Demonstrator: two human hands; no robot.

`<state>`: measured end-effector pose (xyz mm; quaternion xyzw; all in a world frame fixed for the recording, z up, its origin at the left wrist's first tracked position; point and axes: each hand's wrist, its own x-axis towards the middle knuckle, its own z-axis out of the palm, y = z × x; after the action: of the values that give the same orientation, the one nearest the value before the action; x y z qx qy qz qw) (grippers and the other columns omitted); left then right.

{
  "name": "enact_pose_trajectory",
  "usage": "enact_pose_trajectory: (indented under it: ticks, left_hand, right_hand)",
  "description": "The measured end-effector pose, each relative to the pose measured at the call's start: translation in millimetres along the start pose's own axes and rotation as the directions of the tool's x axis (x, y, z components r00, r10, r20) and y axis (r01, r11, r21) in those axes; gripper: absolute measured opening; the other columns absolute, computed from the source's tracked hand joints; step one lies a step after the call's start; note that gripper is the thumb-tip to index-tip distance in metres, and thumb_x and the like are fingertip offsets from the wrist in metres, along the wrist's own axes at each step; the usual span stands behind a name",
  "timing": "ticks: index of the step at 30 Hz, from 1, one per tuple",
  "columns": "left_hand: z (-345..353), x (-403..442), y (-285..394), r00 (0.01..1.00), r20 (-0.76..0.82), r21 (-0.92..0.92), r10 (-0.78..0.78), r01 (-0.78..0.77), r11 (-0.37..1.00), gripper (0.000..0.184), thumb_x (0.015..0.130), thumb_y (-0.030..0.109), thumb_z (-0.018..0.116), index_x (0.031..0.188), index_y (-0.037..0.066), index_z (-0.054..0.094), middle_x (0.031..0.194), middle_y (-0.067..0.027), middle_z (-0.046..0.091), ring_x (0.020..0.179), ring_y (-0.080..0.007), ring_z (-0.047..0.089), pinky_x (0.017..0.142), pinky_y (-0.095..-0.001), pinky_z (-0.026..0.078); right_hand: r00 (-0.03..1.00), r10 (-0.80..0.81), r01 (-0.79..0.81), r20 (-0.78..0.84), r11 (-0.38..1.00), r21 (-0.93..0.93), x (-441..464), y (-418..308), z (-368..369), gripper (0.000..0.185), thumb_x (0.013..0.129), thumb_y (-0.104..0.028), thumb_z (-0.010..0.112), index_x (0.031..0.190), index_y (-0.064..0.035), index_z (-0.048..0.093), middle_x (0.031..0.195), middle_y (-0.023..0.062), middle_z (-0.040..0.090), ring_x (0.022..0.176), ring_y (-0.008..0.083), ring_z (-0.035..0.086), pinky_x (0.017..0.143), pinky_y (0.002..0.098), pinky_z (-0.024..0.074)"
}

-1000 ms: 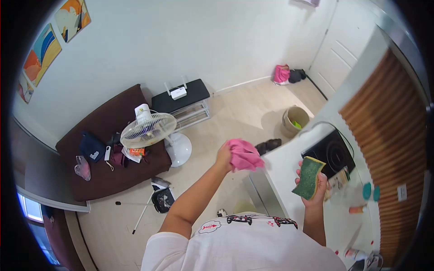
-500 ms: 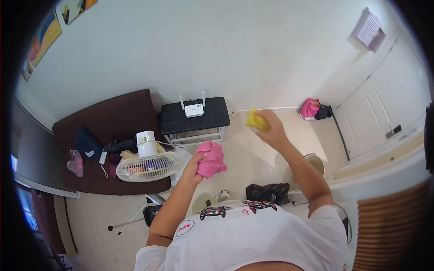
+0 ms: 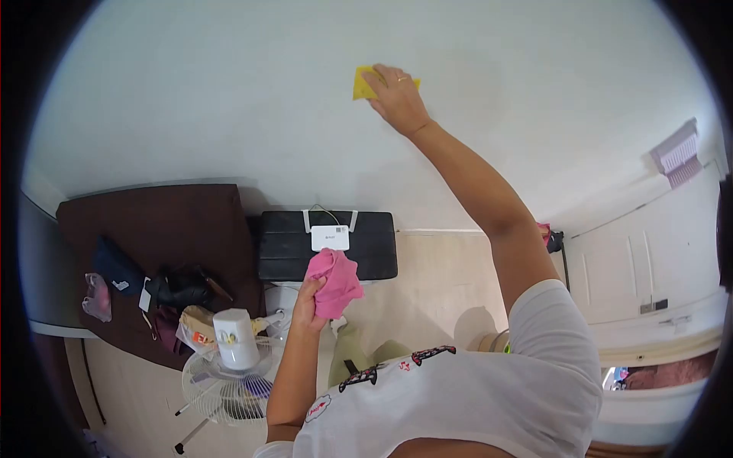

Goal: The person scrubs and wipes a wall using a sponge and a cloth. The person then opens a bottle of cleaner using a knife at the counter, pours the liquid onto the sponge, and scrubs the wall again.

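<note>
My right hand [image 3: 399,101] is stretched far up and presses a yellow sponge cloth [image 3: 363,85] against the white wall [image 3: 259,114], fingers spread over it. Corners of the yellow cloth stick out on both sides of the hand. Lower down, my left hand [image 3: 305,304] grips a bunched pink cloth [image 3: 336,284] in front of my body. Behind the pink cloth, a white router [image 3: 330,238] with two antennas sits on a black padded bench [image 3: 376,259], partly covered in this view.
A dark brown sofa [image 3: 160,221] with a bag, a cap and plastic-wrapped things stands at left. Near my left arm is a white standing fan [image 3: 237,343]. At right are a white door [image 3: 611,267] and a lilac wall basket [image 3: 678,156].
My right hand has moved up and left with the yellow sponge cloth, from mid-air onto the wall. My left hand still holds the pink cloth, and the view has tilted upward and forward.
</note>
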<state>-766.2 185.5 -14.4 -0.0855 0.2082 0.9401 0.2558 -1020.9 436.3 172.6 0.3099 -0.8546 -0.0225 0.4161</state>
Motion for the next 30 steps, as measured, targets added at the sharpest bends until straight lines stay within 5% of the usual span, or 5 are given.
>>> enact_pose_trajectory:
  ticks: [8,12,19,23,30]
  left_hand:
    - [-15.7,51.8,2.3,0.987,-0.159,-0.061,-0.021,0.011,0.998,0.047,0.081,0.006,0.056,0.127,0.006,0.042,0.121,-0.0105,0.052,0.109,-0.0258,0.054,0.092,-0.0409,0.047]
    - [-8.0,62.9,-5.3,0.975,-0.220,-0.072,0.025,-0.041,0.997,0.046,0.081,0.004,0.055,0.126,0.006,0.044,0.120,-0.0105,0.053,0.108,-0.0257,0.055,0.092,-0.0415,0.047]
    - [8.9,72.6,-26.0,0.963,-0.250,-0.133,0.095,-0.131,0.982,0.046,0.081,0.004,0.055,0.126,0.005,0.044,0.119,-0.0115,0.053,0.108,-0.0267,0.054,0.093,-0.0429,0.046]
    - [-0.3,69.9,-32.5,0.956,-0.273,-0.115,0.102,-0.138,0.984,0.049,0.083,0.007,0.054,0.129,0.004,0.039,0.124,-0.0132,0.050,0.113,-0.0288,0.051,0.096,-0.0448,0.043]
    - [10.6,67.7,-27.4,0.954,-0.268,-0.178,0.132,-0.184,0.967,0.047,0.081,0.003,0.054,0.126,0.003,0.042,0.120,-0.0136,0.053,0.109,-0.0288,0.054,0.094,-0.0455,0.045]
  right_hand:
    - [0.992,-0.060,0.066,0.110,0.996,-0.053,-50.2,33.4,101.5,0.039,0.067,-0.007,0.062,0.106,-0.0070,0.057,0.104,0.0078,0.052,0.092,0.0242,0.052,0.079,0.0377,0.0421]
    - [0.993,0.005,-0.006,-0.122,1.000,-0.011,6.9,37.4,56.6,0.036,0.069,-0.007,0.061,0.105,-0.0065,0.059,0.103,0.0072,0.054,0.088,0.0252,0.054,0.076,0.0383,0.0419]
    - [0.995,-0.039,0.039,0.087,0.999,-0.007,-51.6,19.5,104.0,0.035,0.073,-0.006,0.058,0.108,-0.0077,0.058,0.105,0.0059,0.054,0.092,0.0206,0.053,0.080,0.0376,0.0355]
    - [0.990,0.123,-0.126,-0.071,0.992,-0.032,-3.2,31.2,60.9,0.037,0.073,-0.008,0.058,0.110,-0.0087,0.057,0.107,0.0034,0.051,0.092,0.0186,0.051,0.080,0.0390,0.0309]
    - [0.999,-0.032,0.029,-0.026,0.995,-0.100,-36.3,28.2,98.6,0.037,0.072,-0.007,0.057,0.109,-0.0082,0.057,0.108,0.0048,0.051,0.093,0.0195,0.049,0.079,0.0412,0.0290]
